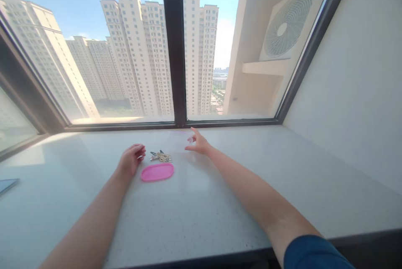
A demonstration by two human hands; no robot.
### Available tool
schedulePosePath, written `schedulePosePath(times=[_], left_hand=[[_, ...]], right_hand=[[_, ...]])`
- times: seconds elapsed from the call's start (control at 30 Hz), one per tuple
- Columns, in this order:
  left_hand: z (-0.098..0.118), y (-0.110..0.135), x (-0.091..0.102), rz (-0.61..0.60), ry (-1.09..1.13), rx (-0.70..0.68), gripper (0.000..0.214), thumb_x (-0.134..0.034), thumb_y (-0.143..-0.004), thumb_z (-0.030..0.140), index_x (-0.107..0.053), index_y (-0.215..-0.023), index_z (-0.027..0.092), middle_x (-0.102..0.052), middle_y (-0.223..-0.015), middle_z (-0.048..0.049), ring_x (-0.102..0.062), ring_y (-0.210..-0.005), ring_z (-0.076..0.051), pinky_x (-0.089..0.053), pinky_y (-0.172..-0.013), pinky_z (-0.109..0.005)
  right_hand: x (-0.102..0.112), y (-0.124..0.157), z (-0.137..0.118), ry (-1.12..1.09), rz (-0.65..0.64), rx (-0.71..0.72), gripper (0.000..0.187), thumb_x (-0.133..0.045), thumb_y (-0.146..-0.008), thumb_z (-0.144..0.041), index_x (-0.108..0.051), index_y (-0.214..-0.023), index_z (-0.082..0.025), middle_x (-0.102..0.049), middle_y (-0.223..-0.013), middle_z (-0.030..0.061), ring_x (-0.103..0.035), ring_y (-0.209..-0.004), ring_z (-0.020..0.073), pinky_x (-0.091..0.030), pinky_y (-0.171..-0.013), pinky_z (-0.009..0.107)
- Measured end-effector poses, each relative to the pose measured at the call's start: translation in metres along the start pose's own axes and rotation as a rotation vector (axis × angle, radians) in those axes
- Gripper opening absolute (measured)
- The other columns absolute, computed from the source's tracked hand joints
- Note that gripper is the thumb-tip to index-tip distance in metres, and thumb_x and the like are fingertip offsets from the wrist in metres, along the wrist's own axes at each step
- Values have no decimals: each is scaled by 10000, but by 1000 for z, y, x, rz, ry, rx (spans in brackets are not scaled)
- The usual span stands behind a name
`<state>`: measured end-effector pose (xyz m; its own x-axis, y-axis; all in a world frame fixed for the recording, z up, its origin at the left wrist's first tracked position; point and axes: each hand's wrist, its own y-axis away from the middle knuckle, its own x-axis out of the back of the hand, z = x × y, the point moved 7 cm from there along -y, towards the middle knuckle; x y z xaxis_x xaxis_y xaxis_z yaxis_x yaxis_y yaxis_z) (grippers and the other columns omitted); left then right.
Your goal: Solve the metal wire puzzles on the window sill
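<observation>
My left hand [133, 159] rests on the white sill, its fingers loosely curled with gaps between them and nothing visible in them. Just right of it lies a small pile of metal clips [161, 156], pale with a few dark ends; their exact kind is too small to tell. In front of the pile sits a shallow pink oval tray [157, 172]. My right hand [199, 143] reaches close to the window frame, thumb and forefinger spread wide, the other fingers bent. By its fingertips is a faint clear plastic piece [178, 140]; I cannot tell whether they touch it.
A dark window frame [178, 51] borders the back of the white sill [188, 214]. At the far left edge lies a flat bluish object [8, 185], partly cut off. On the right rises a white wall [351, 80]. Tall buildings stand outside.
</observation>
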<state>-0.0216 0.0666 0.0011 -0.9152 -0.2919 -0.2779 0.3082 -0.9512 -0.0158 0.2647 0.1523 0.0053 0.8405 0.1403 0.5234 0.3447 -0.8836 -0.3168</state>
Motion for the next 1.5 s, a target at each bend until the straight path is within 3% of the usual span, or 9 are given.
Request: schedulePosePath(times=[0.13,0.37,0.57,0.73,0.87,1.0,1.13,1.33,1.5], left_hand=[[-2,-4,6,64,-34,-3,190,-693,-563,245,-582,-685,150,-552,-583,14,-503,-514,-92,-357,-457,-195],[-3,-5,4,63,-197,-79,219,-674,-550,306,-575,-667,150,-550,-579,6,-495,-506,-99,-348,-472,-217],[-6,-13,4,97,-383,-143,224,-621,-572,342,-574,-693,159,-572,-582,-11,-541,-548,-138,-396,-520,-250],[-2,-37,3,100,-697,-221,197,-563,-619,346,-591,-706,171,-615,-630,-34,-584,-652,-197,-437,-628,-313],[7,-63,7,105,-1010,-298,185,-569,-628,317,-622,-731,172,-662,-839,-89,-585,-849,-265,-406,-801,-367],[8,-90,12,117,-1248,-321,338,-514,-725,377,-632,-957,162,-591,-1157,-154,-504,-1089,-328,-347,-912,-419],[-2,-115,3,6,-1397,-310,458,-424,-804,497,-578,-1143,230,-495,-1324,-109,-407,-1227,-317,-280,-978,-454],[-18,-140,-6,-213,-1604,-249,639,-266,-814,647,-364,-1353,318,-297,-1463,-31,-260,-1340,-249,-172,-1049,-449],[-19,-143,-5,-227,-1672,-246,664,-212,-829,639,-350,-1369,278,-275,-1470,-39,-239,-1350,-242,-158,-1058,-435]], right_hand=[[20,13,7,-7,-20,23,1089,-813,-524,-295,-183,-1410,-247,-629,-983,47,-582,-882,195,-375,-884,408],[54,32,28,10,15,23,1029,-789,-557,-295,-202,-1399,-225,-618,-1009,58,-585,-908,191,-365,-924,410],[60,43,44,22,1,-25,1110,-799,-523,-360,-147,-1415,-247,-563,-1102,79,-565,-967,218,-373,-928,428],[63,54,45,-6,-16,-1,1064,-759,-540,-341,-155,-1409,-230,-514,-1164,106,-536,-1022,235,-390,-899,405],[68,59,46,-119,-35,33,762,-565,-651,-276,-270,-1353,-251,-490,-1226,95,-504,-1081,245,-349,-923,440],[74,63,52,-269,32,24,680,-491,-664,-274,-300,-1317,-252,-513,-1206,88,-503,-1087,253,-333,-935,462],[75,66,54,-295,78,-11,667,-516,-692,-285,-292,-1319,-256,-533,-1172,88,-519,-1058,248,-351,-916,448],[72,68,44,-112,75,-24,634,-591,-716,-321,-343,-1295,-256,-523,-1164,80,-532,-1016,234,-356,-888,422],[69,68,38,-65,63,-5,589,-614,-718,-322,-382,-1253,-240,-535,-1129,76,-551,-972,215,-384,-849,387]])
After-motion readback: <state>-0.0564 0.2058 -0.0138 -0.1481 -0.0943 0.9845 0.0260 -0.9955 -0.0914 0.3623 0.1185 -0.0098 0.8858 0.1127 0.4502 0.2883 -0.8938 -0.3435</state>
